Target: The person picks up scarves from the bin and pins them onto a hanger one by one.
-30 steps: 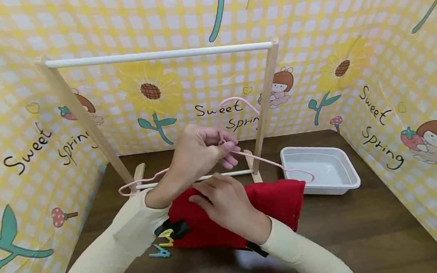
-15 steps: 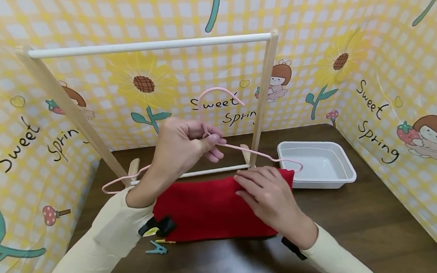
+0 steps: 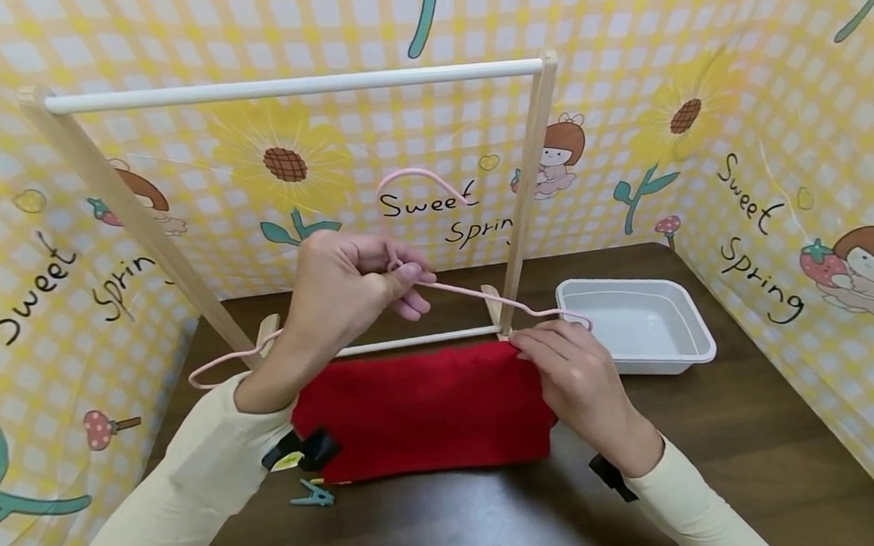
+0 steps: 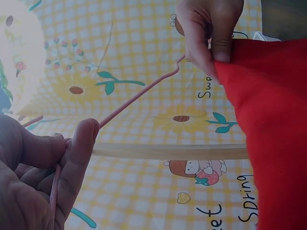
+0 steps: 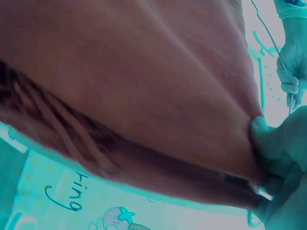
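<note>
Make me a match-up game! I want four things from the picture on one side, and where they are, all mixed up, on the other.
Column 1
1. thin pink clothes hanger
2. red fabric cloth
3. white rectangular plastic tub
4. small light-blue clothes peg

Column 2
A. pinched at its edge by the person's right hand
B. lying on the dark brown table, lower left in the head view
C. held in the person's left hand
D. standing to the right of the wooden rack with white bars

Right pairs: 1-C, 2-A, 3-D, 4-B

The cloth [image 3: 423,407] is plain red, the hanger [image 3: 410,172] pale pink. Yellow and white checks (with sunflowers [image 3: 285,164] among them) pattern the backdrop [image 3: 616,11]; the basin [image 3: 636,328] is white.
</note>
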Tool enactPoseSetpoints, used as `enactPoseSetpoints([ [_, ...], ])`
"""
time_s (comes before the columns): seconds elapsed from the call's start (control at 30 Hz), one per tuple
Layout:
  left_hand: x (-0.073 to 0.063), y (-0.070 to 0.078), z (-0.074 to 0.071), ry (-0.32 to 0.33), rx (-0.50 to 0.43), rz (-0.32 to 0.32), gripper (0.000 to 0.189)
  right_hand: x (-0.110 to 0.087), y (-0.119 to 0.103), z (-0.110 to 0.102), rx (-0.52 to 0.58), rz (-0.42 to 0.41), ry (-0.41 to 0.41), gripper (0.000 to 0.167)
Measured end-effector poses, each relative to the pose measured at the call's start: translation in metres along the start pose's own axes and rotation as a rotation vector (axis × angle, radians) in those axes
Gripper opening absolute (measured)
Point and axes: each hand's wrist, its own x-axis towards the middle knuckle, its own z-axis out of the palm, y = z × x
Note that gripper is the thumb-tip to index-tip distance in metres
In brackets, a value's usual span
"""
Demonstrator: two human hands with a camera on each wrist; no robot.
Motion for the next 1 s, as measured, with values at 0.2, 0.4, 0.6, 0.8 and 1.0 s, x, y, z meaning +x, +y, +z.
enactPoseSetpoints([
  [0.2,0.0,-0.003,-0.002,0.021,0.001,0.025,0.011,-0.001,-0.002,0.008,0.075,0.107,0.127,0.026],
  [0.4,0.003,0.002,-0.006,0.044,0.031,0.067,0.007,-0.001,-0.007,0.015,0.053,0.007,0.27,0.019],
  [0.6,0.008,0.005,-0.011,0.074,0.061,0.105,0.005,-0.003,-0.013,0.023,0.05,-0.107,0.357,0.017],
  [0.8,0.015,0.009,-0.013,0.091,0.068,0.123,0.006,-0.016,-0.024,0.039,0.091,-0.126,0.228,0.02],
  [1.0,0.021,0.01,-0.016,0.113,0.035,0.123,0.005,-0.033,-0.037,0.061,0.135,-0.078,0.006,0.024],
])
